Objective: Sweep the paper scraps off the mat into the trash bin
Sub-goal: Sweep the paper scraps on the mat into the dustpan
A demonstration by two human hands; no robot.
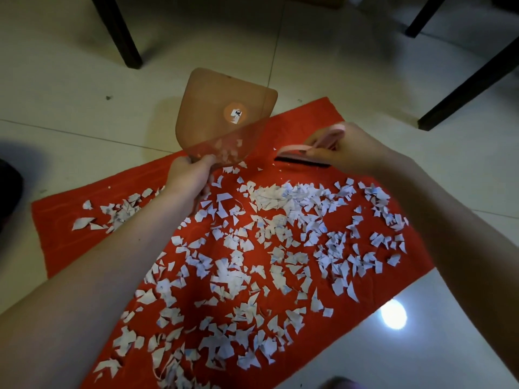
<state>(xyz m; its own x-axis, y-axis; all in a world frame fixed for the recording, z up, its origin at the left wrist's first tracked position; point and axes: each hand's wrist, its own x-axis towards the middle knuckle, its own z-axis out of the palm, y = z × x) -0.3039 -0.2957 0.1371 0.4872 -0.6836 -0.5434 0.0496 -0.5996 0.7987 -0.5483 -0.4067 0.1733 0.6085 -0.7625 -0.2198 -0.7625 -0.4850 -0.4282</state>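
Currently, 2 bare hands work at the far edge of 1 red mat (64, 248) spread on the tiled floor (421, 346).

1. The left hand (191, 169) grips the near corner of 1 translucent brown dustpan (224, 108), fingers curled round its rim. The pan is tipped up steeply. This is probably so that the few scraps already caught slide down and gather against its lower wall, where they show through the plastic.
2. The right hand (354, 148) grasps 1 small pink brush (295, 150), fingers closed over its back. The black bristle strip points down and sits just above or on the mat, beside the pan. Contact cannot be confirmed.
3. Brush and pan face each other with a short gap between them. This is the working arrangement for pushing scraps from one into the other.

The paper scraps (269, 195) remain almost entirely on the mat. They lie scattered from the left end to the right end, densest in a heap near the centre. They are too many to count singly. Judged from this spread, the sweep is at an early stage.

Count of other items: 3 dark furniture legs (118, 32) stand on the floor beyond the mat. 0 trash bins are in view, so the bin's position cannot be stated.
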